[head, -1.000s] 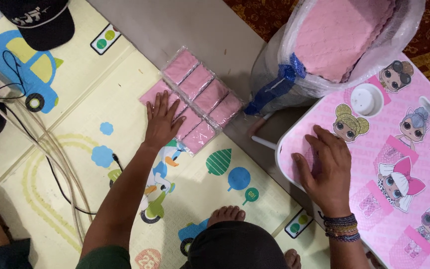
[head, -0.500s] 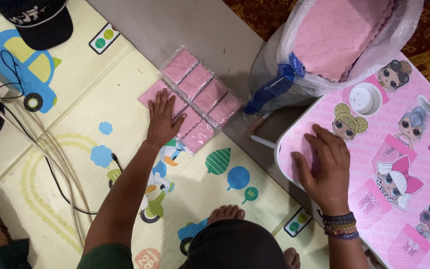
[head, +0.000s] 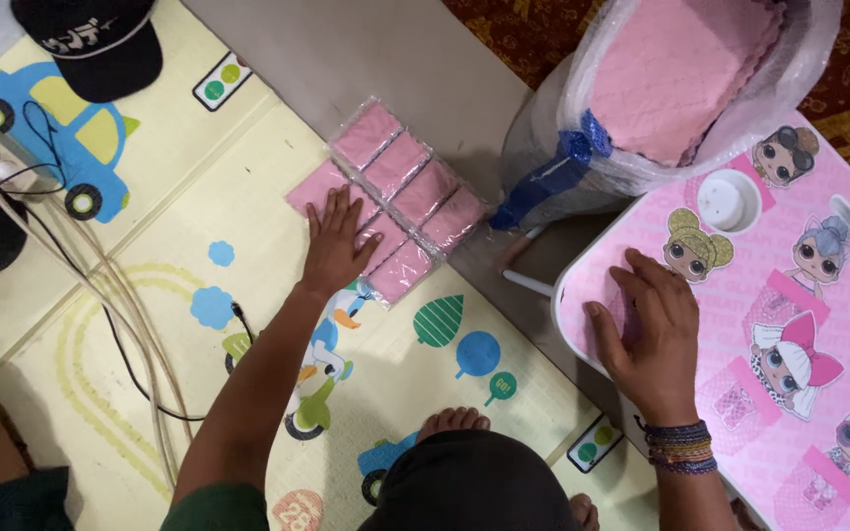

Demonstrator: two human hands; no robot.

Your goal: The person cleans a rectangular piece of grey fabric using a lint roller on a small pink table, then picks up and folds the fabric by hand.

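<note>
Floor [head: 386, 59] is grey-brown, w/ a pale yellow play mat [head: 150, 285] over the left part; mat has cartoon car, traffic light, duck, tree prints. On the mat: black cap [head: 95, 44] top left, white & black cables [head: 100, 295] along the left side, pink wrapped packs [head: 415, 202] in two rows, half on mat, half on bare floor. Left hand [head: 336, 246] lies flat on the packs. Clear bag of pink pads [head: 661, 88] stands on the floor next to a pink desk [head: 740, 324] w/ doll pics. On the desk: small white lid [head: 725, 200] and right hand [head: 646, 329], palm down.
</note>
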